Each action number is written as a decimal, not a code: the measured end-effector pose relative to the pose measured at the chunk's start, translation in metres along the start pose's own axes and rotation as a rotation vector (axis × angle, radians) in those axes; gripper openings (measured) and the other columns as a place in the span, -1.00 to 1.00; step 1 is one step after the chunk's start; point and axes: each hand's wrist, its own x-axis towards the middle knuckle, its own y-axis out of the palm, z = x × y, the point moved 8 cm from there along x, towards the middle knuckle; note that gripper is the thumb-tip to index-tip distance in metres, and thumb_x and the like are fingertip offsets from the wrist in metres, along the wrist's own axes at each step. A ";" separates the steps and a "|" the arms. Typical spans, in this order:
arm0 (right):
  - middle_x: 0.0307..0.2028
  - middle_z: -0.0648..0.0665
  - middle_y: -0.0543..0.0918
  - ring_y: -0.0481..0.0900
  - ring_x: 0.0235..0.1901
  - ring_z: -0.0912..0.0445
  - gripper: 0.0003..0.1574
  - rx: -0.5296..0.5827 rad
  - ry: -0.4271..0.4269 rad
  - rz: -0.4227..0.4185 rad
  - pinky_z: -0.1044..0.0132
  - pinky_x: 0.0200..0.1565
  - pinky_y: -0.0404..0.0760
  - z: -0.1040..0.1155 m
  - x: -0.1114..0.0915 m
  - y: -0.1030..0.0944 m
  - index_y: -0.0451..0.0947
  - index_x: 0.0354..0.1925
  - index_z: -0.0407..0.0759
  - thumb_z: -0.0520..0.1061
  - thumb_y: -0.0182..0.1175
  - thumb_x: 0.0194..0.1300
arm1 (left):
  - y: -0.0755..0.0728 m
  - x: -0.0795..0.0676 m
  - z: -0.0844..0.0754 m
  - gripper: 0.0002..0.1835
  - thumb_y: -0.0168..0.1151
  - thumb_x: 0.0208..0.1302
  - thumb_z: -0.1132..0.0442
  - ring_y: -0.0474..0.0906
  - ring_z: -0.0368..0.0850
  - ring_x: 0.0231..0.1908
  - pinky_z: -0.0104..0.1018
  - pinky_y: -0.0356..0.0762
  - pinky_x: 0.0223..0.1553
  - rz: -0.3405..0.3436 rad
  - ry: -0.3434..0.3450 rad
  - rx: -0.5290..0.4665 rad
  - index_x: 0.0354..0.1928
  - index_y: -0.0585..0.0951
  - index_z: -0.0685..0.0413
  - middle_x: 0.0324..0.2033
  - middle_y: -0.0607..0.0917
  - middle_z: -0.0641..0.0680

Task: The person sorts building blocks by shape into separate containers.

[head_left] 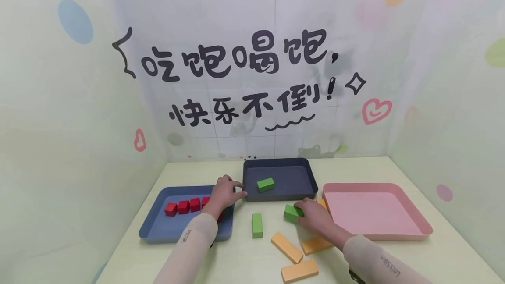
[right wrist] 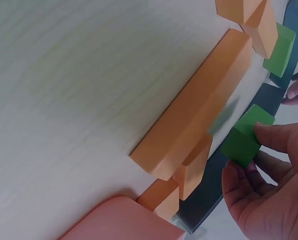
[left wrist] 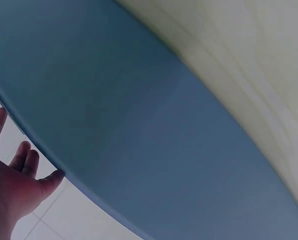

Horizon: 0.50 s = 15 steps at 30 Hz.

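My right hand pinches a green block between thumb and fingers, in front of the dark tray. In the right wrist view the green block shows in that grip, lifted off the table. My left hand reaches over the right end of the blue tray, with its fingertips at the dark tray's left front corner. In the left wrist view the fingers of the left hand are spread and hold nothing. One green block lies in the dark tray, and another green block lies on the table.
Several red cubes form a row in the blue tray, partly hidden by the left arm. Several orange blocks lie on the table around the right forearm. A pink tray stands at the right.
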 end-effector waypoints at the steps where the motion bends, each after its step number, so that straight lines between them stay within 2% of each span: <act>1: -0.30 -0.13 0.52 0.43 -0.41 0.12 -0.56 0.005 -0.001 -0.006 0.17 -0.31 0.46 0.000 0.000 -0.001 0.57 -0.09 -0.22 -0.20 0.29 -0.03 | 0.000 0.000 0.000 -0.62 0.28 0.04 -0.08 0.28 0.01 -0.16 -0.16 0.35 -0.28 0.002 -0.002 -0.005 -0.13 0.67 -0.09 -0.17 0.42 0.14; 8: -0.26 -0.11 0.53 0.47 -0.33 0.11 -0.55 0.040 -0.018 -0.015 0.18 -0.25 0.47 0.002 0.004 -0.010 0.56 -0.06 -0.23 -0.20 0.27 -0.01 | 0.002 0.002 0.002 -0.62 0.27 0.05 -0.08 0.29 0.00 -0.16 -0.18 0.37 -0.29 0.008 0.006 0.000 -0.11 0.66 -0.09 -0.20 0.45 0.12; 15: -0.30 -0.10 0.52 0.44 -0.38 0.11 -0.53 0.067 -0.029 -0.026 0.16 -0.29 0.44 0.002 0.016 -0.022 0.57 -0.06 -0.22 -0.21 0.30 -0.03 | 0.006 0.002 0.005 -0.61 0.28 0.05 -0.07 0.29 0.00 -0.15 -0.19 0.38 -0.27 0.016 -0.003 -0.001 -0.08 0.65 -0.10 -0.19 0.44 0.11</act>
